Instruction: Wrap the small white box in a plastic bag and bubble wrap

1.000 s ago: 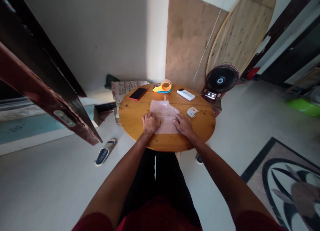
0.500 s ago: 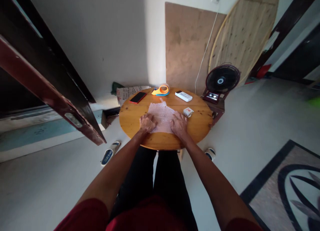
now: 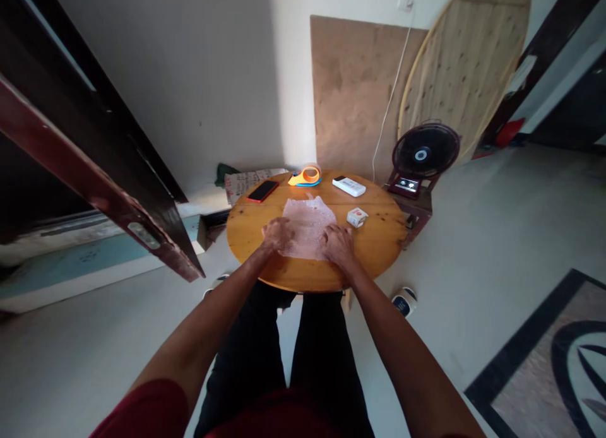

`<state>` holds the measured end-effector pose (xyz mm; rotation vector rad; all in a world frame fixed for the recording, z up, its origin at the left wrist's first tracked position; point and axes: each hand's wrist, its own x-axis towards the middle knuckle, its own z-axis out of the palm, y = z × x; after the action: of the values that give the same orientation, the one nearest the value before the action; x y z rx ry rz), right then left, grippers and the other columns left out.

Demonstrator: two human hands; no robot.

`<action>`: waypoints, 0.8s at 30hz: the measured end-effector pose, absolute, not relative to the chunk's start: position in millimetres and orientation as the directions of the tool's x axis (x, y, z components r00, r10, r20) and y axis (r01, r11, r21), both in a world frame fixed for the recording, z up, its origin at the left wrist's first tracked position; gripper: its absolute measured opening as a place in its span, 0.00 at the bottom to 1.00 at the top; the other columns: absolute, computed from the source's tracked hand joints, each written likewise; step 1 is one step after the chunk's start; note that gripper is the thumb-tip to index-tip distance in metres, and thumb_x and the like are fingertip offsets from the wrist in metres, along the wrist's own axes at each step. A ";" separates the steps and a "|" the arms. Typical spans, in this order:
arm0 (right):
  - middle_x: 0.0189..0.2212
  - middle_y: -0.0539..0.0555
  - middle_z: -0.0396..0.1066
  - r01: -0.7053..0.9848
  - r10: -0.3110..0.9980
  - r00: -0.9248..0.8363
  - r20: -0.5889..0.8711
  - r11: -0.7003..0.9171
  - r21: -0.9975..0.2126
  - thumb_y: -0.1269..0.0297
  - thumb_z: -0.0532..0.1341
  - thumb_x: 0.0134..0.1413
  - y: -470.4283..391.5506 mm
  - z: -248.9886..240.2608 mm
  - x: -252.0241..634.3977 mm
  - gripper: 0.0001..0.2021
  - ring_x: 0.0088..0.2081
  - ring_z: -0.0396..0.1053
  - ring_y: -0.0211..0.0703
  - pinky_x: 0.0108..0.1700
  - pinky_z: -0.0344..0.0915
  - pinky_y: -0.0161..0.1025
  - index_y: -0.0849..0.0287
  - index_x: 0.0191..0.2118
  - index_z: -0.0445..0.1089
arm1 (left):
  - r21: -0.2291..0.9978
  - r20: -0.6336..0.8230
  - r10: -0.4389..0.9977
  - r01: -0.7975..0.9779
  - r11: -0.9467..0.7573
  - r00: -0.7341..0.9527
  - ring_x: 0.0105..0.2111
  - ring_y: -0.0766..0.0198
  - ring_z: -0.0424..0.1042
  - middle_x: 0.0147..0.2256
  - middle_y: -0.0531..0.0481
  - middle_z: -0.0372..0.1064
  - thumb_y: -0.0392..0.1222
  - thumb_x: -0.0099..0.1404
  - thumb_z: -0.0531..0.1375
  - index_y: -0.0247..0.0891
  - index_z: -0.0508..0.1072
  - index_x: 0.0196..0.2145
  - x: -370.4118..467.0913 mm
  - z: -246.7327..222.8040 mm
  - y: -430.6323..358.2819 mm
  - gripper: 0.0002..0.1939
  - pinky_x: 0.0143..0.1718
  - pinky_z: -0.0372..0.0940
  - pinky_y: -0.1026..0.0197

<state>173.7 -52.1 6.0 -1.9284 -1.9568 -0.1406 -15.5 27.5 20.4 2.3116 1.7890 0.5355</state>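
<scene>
A pinkish-white sheet of bubble wrap [image 3: 308, 230] lies spread on the round wooden table [image 3: 303, 275]. My left hand [image 3: 278, 233] grips its left edge with curled fingers. On the opposite edge, my right hand [image 3: 337, 241] holds the sheet in the same way, fingers bent inward. Both thumbs are hard to make out. Just beyond my right hand sits a small white box [image 3: 356, 217] with reddish print. Past the sheet's far edge stands an orange and blue tape dispenser [image 3: 305, 177].
Near the table's far side lie a red-edged phone [image 3: 262, 191] and a white device [image 3: 349, 186] with a dark end. A black round fan [image 3: 425, 150] stands on a stool to the right. An open door [image 3: 142, 233] is at left; slippers [image 3: 404, 301] lie on the floor.
The bubble wrap looks flatter, its far edge more rounded. Both hands still hold its sides, and the whole view has shifted slightly.
</scene>
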 end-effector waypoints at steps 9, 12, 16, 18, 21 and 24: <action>0.47 0.61 0.71 0.967 0.941 0.066 0.331 0.022 -0.254 0.64 0.54 0.57 -48.0 4.0 175.3 0.11 0.50 0.64 0.51 0.51 0.51 0.46 0.60 0.41 0.70 | 0.191 0.129 0.767 0.743 -0.641 0.629 0.67 0.48 0.45 0.66 0.41 0.49 0.55 0.68 0.50 0.44 0.58 0.63 13.7 3.7 9.6 0.29 0.64 0.42 0.38; 0.48 0.62 0.71 0.964 0.943 0.086 0.323 0.004 -0.267 0.63 0.54 0.57 -47.7 3.0 175.1 0.12 0.51 0.64 0.52 0.51 0.50 0.47 0.60 0.43 0.70 | 0.166 0.081 0.761 0.744 -0.647 0.644 0.68 0.47 0.42 0.67 0.40 0.45 0.58 0.68 0.48 0.44 0.54 0.65 11.7 0.2 9.8 0.32 0.64 0.40 0.37; 0.48 0.63 0.70 0.967 0.942 0.108 0.317 -0.025 -0.254 0.63 0.53 0.58 -48.7 3.1 175.0 0.13 0.51 0.63 0.55 0.51 0.51 0.49 0.61 0.44 0.69 | 0.177 0.047 0.735 0.718 -0.673 0.677 0.67 0.46 0.43 0.67 0.40 0.45 0.61 0.66 0.51 0.46 0.55 0.65 7.6 4.7 18.0 0.34 0.63 0.42 0.38; 0.48 0.63 0.70 0.969 0.945 0.101 0.310 -0.023 -0.246 0.64 0.51 0.60 -49.4 3.4 175.3 0.13 0.51 0.63 0.55 0.51 0.51 0.49 0.61 0.44 0.69 | 0.181 0.029 0.733 0.718 -0.672 0.679 0.67 0.46 0.43 0.67 0.41 0.45 0.62 0.64 0.52 0.46 0.55 0.65 7.0 8.0 21.0 0.35 0.63 0.42 0.39; 0.49 0.64 0.70 0.968 0.948 0.104 0.302 -0.028 -0.248 0.66 0.48 0.61 -50.7 3.5 176.5 0.15 0.51 0.63 0.54 0.52 0.52 0.49 0.61 0.45 0.69 | 0.197 0.019 0.742 0.725 -0.660 0.670 0.67 0.44 0.43 0.67 0.40 0.45 0.64 0.63 0.53 0.46 0.54 0.65 8.4 13.6 18.8 0.37 0.63 0.42 0.38; 0.52 0.64 0.69 0.961 0.937 0.122 0.327 -0.029 -0.275 0.67 0.48 0.60 -52.2 2.5 177.7 0.17 0.53 0.62 0.54 0.55 0.52 0.48 0.62 0.50 0.69 | 0.190 0.063 0.788 0.768 -0.612 0.613 0.66 0.43 0.44 0.67 0.39 0.44 0.61 0.63 0.55 0.45 0.54 0.65 12.1 18.4 6.5 0.36 0.63 0.41 0.36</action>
<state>177.7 -52.2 2.5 -1.9857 -1.8333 -0.0758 12.1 6.5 18.4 2.6896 1.3054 0.2109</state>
